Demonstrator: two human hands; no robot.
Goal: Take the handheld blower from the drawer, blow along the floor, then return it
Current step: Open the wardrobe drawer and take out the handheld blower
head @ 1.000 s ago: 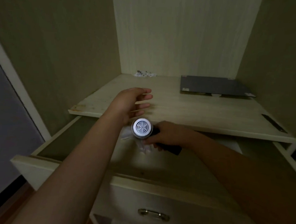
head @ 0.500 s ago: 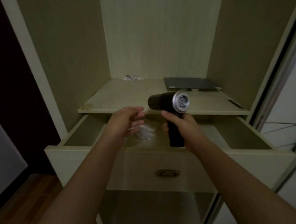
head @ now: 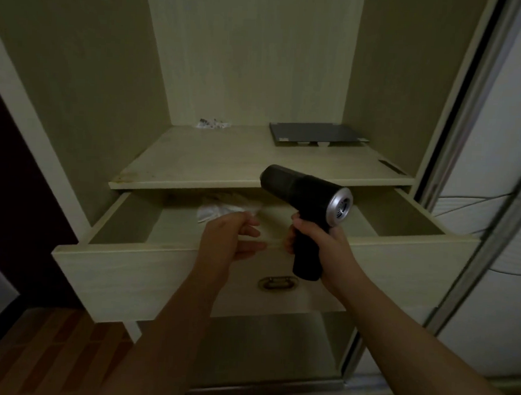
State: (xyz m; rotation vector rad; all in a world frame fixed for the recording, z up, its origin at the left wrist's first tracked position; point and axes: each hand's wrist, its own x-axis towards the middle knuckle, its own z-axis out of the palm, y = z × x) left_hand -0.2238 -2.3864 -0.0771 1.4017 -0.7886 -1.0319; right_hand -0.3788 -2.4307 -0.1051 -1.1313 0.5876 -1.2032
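Note:
The handheld blower (head: 302, 189) is black and pistol-shaped, with a silver vented rear cap. My right hand (head: 320, 245) grips its handle and holds it up in front of the open drawer (head: 122, 268), barrel pointing up-left toward the shelf. My left hand (head: 226, 244) hovers at the drawer's front edge, fingers loosely curled and apart, holding nothing. Crumpled clear plastic (head: 219, 211) lies inside the drawer behind my left hand.
The pale wood wardrobe has a shelf (head: 224, 165) above the drawer carrying a flat dark panel (head: 314, 135) and small white bits (head: 213, 124). A metal handle (head: 277, 282) sits on the drawer front. Sliding-door rail (head: 477, 190) stands at right, wooden floor (head: 43, 352) lower left.
The blower came up out of the drawer in my right hand and swung right, its rear cap turned aside. My view pulled back; my left hand dropped to the drawer's front edge.

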